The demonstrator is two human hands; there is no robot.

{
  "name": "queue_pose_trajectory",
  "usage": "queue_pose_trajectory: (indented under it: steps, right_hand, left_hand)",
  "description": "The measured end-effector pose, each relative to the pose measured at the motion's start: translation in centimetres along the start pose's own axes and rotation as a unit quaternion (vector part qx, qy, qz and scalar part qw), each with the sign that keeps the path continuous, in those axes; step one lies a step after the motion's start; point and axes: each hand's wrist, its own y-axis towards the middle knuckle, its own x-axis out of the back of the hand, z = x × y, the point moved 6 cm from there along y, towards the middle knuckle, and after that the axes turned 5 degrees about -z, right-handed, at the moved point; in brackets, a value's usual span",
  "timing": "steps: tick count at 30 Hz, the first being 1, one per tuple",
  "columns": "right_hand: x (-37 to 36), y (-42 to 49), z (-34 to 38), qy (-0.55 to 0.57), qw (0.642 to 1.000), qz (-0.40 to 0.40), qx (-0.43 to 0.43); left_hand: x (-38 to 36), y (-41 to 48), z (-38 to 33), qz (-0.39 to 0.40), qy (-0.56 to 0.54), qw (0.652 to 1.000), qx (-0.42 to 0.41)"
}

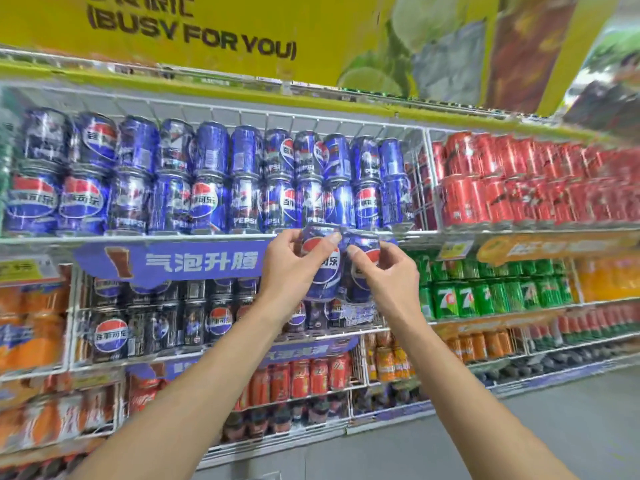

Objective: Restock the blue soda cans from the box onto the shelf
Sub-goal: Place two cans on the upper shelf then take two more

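While both cans sit just under the front rail of the top blue row, we're mid-placement: cans lifted, not yet on the shelf. Our left hand (294, 271) grips one blue can (327, 275) w/ thumb across the logo and fingers curled behind. Our right hand (391, 278) pinches a second blue can (362, 280) between thumb and fingers. The two cans are upright, touching side by side, in front of the shelf rail (173, 238). The box isn't in view.

Next move, as we judge it: raise both over the rail and set them in among the stocked blue cans (207, 181), which stand two high and are packed nearly to the wire divider (427, 178). There may be a slot at the right end by the divider, but motion blur makes that hard to confirm, so we'd check for room before pushing in. The lift must clear the rail w/o knocking the front cans. One can at a time is prob. safer than both together.

Writing: the held cans show the red-white-blue Pepsi globe w/ Chinese characters, and several shelf cans read "PEPSI". Up top, the yellow banner (194, 32) reads "(BUSY FOR YOU)". The blue shelf strip (201, 261) carries "气泡升腾". The green cans (467, 296) lower right show the 7UP "7". The red cans (502, 192) past the divider are too smeared to read.
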Motion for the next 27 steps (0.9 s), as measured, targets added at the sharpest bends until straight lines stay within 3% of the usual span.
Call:
queue_pose_trajectory:
  steps: [6, 10, 20, 27]
  right_hand:
    - [0.0, 5.5, 2.2, -0.059, 0.997, -0.046, 0.001]
    - [-0.1, 9.5, 3.8, -0.084, 0.996, -0.031, 0.011]
    - [-2.0, 14.6, 5.5, -0.223, 0.971, -0.061, 0.065]
    - [-2.7, 14.5, 5.6, -0.297, 0.949, -0.063, 0.087]
  left_hand:
    - [-3.1, 5.1, -2.8, 0.009, -0.027, 0.999, -0.024]
    - [-5.0, 8.7, -3.5, 0.001, -0.036, 0.999, -0.019]
    - [-6.0, 13.1, -2.4, -0.108, 0.034, 0.994, 0.006]
    - [-6.1, 13.2, -2.5, -0.176, 0.127, 0.975, -0.044]
